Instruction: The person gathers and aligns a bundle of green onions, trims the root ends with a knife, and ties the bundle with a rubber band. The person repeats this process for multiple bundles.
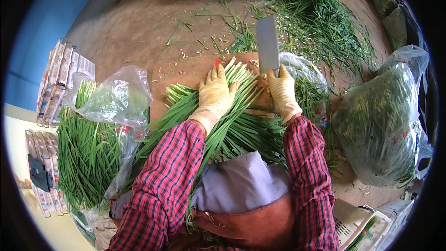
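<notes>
My left hand (pixel 216 92), in a pale yellow rubber glove, lies flat on a bunch of garlic chives (pixel 240 85), fingers extended and thumb apart. The chives' pale cut ends point away from me on a brown board (pixel 174 71); their green leaves trail towards my lap. More chives (pixel 181 92) stick out left of this hand. A small red strip (pixel 217 62) shows at its fingertips. My right hand (pixel 281 89), gloved alike, grips a cleaver (pixel 267 43) by its handle. The broad blade stands beyond the hand, right of the cut ends and apart from them.
Left, a large heap of chives (pixel 89 157) lies partly under clear plastic (pixel 118 94). Filled plastic bags (pixel 379 125) stand at right. Loose leaves (pixel 313 17) and trimmings cover the floor beyond the board. Plastic crates (pixel 359 223) are at lower right, with others along the left wall (pixel 62 73).
</notes>
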The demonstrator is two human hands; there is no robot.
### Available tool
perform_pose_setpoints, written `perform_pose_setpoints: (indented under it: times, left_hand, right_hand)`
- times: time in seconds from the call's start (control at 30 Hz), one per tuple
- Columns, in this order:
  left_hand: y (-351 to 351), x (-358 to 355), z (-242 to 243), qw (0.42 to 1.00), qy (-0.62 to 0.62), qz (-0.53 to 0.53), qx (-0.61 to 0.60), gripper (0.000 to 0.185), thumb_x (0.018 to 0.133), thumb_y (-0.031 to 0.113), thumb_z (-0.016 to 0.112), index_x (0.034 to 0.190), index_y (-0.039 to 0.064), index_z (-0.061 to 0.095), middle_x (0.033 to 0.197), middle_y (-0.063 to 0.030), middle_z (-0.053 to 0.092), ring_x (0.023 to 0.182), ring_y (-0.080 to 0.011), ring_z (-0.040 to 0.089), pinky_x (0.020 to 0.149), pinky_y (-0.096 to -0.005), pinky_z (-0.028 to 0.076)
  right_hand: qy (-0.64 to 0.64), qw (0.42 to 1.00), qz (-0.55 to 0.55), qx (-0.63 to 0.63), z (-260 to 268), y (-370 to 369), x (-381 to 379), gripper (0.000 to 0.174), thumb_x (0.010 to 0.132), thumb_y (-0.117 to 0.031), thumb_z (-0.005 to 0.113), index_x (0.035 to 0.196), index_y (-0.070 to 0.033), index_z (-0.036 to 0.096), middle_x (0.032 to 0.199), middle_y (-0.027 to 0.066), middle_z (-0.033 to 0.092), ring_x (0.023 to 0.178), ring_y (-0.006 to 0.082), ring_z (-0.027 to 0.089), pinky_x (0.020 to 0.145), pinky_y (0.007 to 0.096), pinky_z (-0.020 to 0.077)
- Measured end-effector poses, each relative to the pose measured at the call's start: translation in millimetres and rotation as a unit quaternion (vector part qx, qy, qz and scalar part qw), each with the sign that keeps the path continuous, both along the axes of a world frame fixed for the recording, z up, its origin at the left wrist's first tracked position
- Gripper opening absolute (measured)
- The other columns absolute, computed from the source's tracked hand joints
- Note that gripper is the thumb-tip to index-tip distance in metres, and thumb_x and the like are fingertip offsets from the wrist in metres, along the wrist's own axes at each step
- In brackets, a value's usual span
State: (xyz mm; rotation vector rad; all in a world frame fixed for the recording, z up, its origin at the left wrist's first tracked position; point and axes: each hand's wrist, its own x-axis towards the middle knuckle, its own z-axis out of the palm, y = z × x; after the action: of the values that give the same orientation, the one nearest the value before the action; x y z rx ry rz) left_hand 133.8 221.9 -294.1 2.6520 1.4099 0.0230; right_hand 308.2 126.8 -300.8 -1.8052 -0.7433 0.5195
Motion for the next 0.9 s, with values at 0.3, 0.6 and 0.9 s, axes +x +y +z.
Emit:
perform_pose_setpoints:
  times: [0.3,0.6,0.9]
  left_hand:
    - [-0.7,-1.2,-1.4,1.000,-0.021,-0.002,-0.006,0.079,0.100,0.053,0.049,0.155,0.003,0.026,0.157,-0.0179,0.038,0.145,-0.0319,0.036,0.115,-0.0493,0.032]
    - [-1.6,-2.1,3.5,1.000,-0.024,-0.018,0.006,0.083,0.096,0.055,0.054,0.156,0.005,0.026,0.156,-0.0178,0.039,0.144,-0.0329,0.037,0.115,-0.0495,0.033]
    - [-6.1,-1.2,19.5,0.999,0.001,-0.012,-0.049,0.111,0.079,0.060,0.074,0.158,0.003,0.021,0.160,-0.0189,0.033,0.149,-0.0315,0.031,0.119,-0.0470,0.029]
  right_hand:
    - [0.027,0.999,0.001,0.019,1.0,2.4,0.9,0.025,0.096,-0.019,0.065,0.115,-0.004,0.066,0.066,0.0000,0.059,0.047,0.0079,0.049,0.043,0.0255,0.0405]
    - [0.068,0.994,0.078,-0.037,-11.1,-0.7,0.8,0.039,0.096,-0.027,0.059,0.126,-0.002,0.059,0.070,0.0156,0.067,0.051,0.0204,0.063,0.053,0.0350,0.0526]
    - [0.196,0.974,0.071,-0.087,-5.1,-1.2,-7.2,0.026,0.097,-0.018,0.066,0.119,-0.004,0.064,0.065,-0.0017,0.057,0.047,0.0066,0.047,0.042,0.0251,0.0401]
